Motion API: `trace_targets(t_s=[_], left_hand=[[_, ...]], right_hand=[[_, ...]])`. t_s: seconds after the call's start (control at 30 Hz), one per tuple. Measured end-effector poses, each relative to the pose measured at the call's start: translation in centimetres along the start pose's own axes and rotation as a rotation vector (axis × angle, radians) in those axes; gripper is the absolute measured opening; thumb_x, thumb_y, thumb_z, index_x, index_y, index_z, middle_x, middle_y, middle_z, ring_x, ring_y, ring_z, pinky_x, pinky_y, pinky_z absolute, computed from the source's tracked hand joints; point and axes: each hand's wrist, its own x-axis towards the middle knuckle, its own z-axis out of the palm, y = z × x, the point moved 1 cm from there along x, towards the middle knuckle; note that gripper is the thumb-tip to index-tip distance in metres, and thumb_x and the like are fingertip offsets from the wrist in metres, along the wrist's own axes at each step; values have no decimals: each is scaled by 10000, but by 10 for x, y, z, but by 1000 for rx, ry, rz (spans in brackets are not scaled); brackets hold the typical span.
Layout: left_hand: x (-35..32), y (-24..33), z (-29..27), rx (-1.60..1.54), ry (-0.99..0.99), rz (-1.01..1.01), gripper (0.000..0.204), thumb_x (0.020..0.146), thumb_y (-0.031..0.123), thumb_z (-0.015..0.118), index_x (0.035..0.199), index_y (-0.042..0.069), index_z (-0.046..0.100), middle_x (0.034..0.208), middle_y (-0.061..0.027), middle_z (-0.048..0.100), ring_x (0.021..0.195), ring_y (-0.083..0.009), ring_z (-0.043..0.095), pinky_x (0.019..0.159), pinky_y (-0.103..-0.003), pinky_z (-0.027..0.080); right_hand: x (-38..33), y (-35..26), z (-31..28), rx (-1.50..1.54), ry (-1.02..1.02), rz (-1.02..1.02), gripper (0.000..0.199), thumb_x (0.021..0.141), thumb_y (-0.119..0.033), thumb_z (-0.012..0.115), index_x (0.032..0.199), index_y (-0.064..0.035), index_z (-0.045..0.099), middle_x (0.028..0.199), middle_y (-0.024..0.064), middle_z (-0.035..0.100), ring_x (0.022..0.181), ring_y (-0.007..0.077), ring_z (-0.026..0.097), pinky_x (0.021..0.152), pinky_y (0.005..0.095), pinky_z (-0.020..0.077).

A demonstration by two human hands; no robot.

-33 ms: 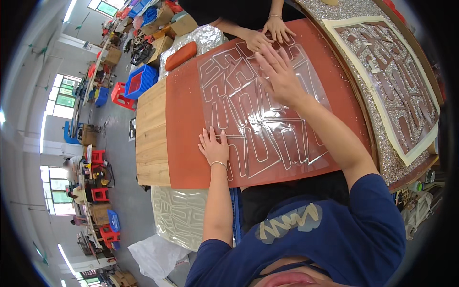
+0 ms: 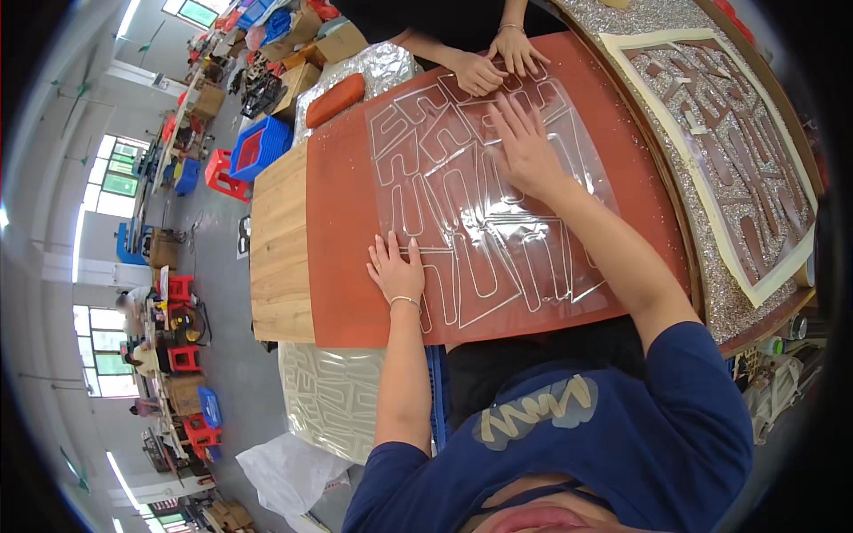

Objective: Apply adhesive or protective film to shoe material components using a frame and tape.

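A clear plastic sheet with raised outlines of letter-like shapes lies on a red-brown mat. My left hand rests flat at the sheet's left edge, fingers spread. Over its upper right part is my right hand, fingers stretched out and holding nothing; whether the palm touches the plastic, I cannot tell. Just beyond, another person's two hands press on the far edge: one hand with fingers curled, the other hand with fingers spread.
A glitter-covered board on the right carries a cream-framed cut-out sheet. Wooden boards show left of the mat. At the far left corner sits a red oblong pad. Another patterned sheet lies below the table's near edge.
My right hand has shifted slightly toward me and to the right over the sheet. My left hand and the other person's hands look nearly unchanged.
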Motion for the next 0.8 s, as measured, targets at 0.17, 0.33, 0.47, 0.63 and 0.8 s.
trace_targets(t_s=[0.17, 0.33, 0.47, 0.63, 0.8], left_hand=[[-2, -7, 0, 6, 1, -19, 575, 927, 478, 432, 1377, 120, 437, 1478, -147, 314, 1380, -326, 249, 1120, -506, 161], [-8, -9, -4, -5, 12, -36, 572, 927, 477, 433, 1376, 122, 438, 1477, -147, 314, 1381, -326, 248, 1122, -507, 158], [-6, -9, 1, -9, 7, -22, 570, 927, 479, 432, 1369, 121, 448, 1475, -141, 322, 1379, -328, 252, 1124, -507, 151], [-6, -8, -1, 0, -12, -38, 570, 926, 481, 435, 1361, 113, 458, 1472, -137, 329, 1378, -325, 256, 1122, -505, 155], [-3, -7, 1, -2, 15, -20, 566, 924, 479, 440, 1352, 110, 469, 1469, -136, 335, 1374, -325, 266, 1118, -505, 166]], right_hand=[[-48, 21, 46, -220, -317, 79, 558, 945, -384, 413, 1335, 15, 431, 1420, 178, 388, 1348, 342, 310, 1106, 538, 198], [-46, 14, 40, -120, -333, 112, 487, 923, -293, 459, 1296, 21, 464, 1381, 183, 431, 1326, 337, 339, 1108, 500, 221], [-47, 25, 41, 75, 61, -14, 487, 820, -71, 555, 1283, 34, 450, 1201, 215, 540, 1147, 365, 498, 1007, 440, 372], [-37, 27, 35, 258, 183, 47, 683, 797, -29, 579, 1411, 1, 283, 985, 197, 604, 890, 352, 590, 759, 434, 458], [-39, 29, 41, 304, -60, 162, 466, 803, -104, 570, 1257, -36, 489, 688, 137, 602, 639, 329, 604, 567, 421, 477]])
